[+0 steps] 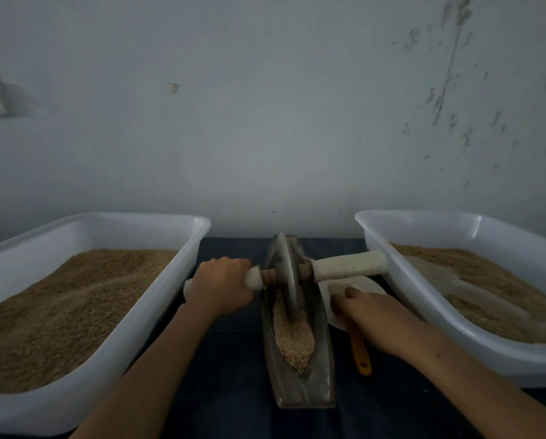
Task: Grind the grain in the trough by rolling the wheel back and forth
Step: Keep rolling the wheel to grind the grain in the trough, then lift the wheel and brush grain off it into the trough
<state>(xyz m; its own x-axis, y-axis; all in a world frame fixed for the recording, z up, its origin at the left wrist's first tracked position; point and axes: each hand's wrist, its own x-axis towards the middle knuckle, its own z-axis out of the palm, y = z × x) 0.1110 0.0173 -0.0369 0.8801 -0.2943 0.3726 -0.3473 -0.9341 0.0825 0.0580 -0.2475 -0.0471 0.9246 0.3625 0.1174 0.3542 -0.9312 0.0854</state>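
Gripping the left handle (254,279) of the wheel (288,274), the left hand (222,285) steadies it upright in the trough (300,324), above the grain (292,337). Right of the trough, the right hand (365,312) rests with relaxed fingers on a white plate (368,285), probably before taking the right handle (349,264).

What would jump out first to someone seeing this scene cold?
Dead centre, a metal wheel stands on edge in a narrow boat-shaped trough of grain, its axle gripped by the left hand while the right hand lies below the free wrapped handle. A big white tub of brown grain flanks it on the left, another on the right.
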